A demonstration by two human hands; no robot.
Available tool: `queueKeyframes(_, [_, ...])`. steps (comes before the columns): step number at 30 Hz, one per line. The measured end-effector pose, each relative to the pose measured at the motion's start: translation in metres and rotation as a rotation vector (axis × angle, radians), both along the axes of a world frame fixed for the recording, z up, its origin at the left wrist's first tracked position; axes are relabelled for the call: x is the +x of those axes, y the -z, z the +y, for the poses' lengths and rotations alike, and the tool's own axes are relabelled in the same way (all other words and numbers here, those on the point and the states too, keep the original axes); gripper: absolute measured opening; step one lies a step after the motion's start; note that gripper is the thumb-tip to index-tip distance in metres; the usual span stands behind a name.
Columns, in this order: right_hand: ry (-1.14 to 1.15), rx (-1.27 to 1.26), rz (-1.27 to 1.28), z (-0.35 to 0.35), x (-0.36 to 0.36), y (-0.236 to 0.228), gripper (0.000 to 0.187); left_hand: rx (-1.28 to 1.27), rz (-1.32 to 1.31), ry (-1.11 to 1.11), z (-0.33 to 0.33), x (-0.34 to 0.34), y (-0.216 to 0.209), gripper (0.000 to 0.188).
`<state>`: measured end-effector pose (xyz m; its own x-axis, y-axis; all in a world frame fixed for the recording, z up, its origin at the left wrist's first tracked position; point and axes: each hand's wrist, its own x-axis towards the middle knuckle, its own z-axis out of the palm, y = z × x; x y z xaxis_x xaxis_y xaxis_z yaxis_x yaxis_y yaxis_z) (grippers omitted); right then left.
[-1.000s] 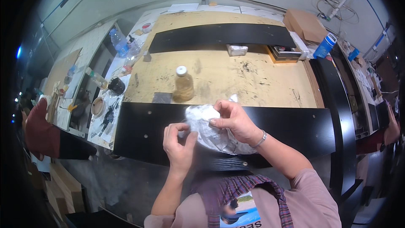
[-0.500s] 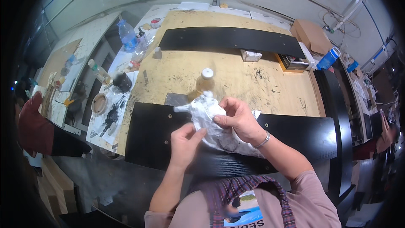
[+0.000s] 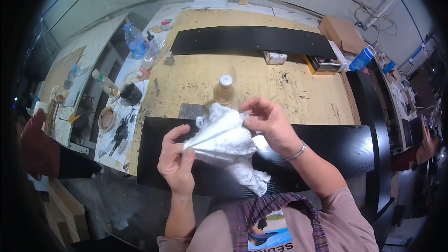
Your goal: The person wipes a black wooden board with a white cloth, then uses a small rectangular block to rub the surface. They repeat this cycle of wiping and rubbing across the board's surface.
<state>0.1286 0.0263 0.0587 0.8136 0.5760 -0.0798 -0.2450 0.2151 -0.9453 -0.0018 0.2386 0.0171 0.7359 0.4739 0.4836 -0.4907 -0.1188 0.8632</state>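
A crumpled white cloth (image 3: 224, 135) with grey smudges is stretched between my two hands. My left hand (image 3: 177, 158) pinches its left edge between thumb and fingers. At the upper right edge of the cloth, my right hand (image 3: 268, 123) grips it, a bracelet on that wrist. Part of the cloth hangs down over a long black board (image 3: 322, 149) lying along the near side of the table. Just beyond the cloth stands a clear bottle (image 3: 224, 91) with a white cap and yellowish contents. A small dark grey sheet (image 3: 191, 110) lies behind the board, left of the bottle.
Another black board (image 3: 256, 40) rests at the far side, near a wrapped block (image 3: 275, 58) and a box (image 3: 324, 65). On the left are a black container (image 3: 131, 93), a round dish (image 3: 108, 119) and a plastic bottle (image 3: 135, 42). Other people stand at both sides.
My left hand has moved left and taken hold of the cloth's edge, spreading it out. A loose end of the cloth now hangs lower toward me. My right hand keeps its grip.
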Motion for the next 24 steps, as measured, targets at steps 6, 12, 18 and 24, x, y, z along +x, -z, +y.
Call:
queueKeyframes(6, [0.116, 0.145, 0.030, -0.014, 0.015, -0.005, 0.021, -0.193, -0.118, 0.108, 0.012, -0.010, -0.002, 0.017])
queueKeyframes(12, [0.072, 0.120, 0.074, -0.009, 0.018, 0.005, 0.013, -0.290, 0.240, 0.170, -0.014, 0.003, -0.010, 0.063])
queueKeyframes(18, [0.013, -0.613, -0.225, 0.000, 0.076, 0.046, 0.023, -0.297, 0.219, 0.242, 0.008, -0.003, 0.035, 0.018])
queueKeyframes(24, [0.078, -0.603, -0.495, 0.052, 0.134, 0.100, 0.046, -0.511, -0.080, -0.089, 0.044, -0.022, 0.002, 0.031])
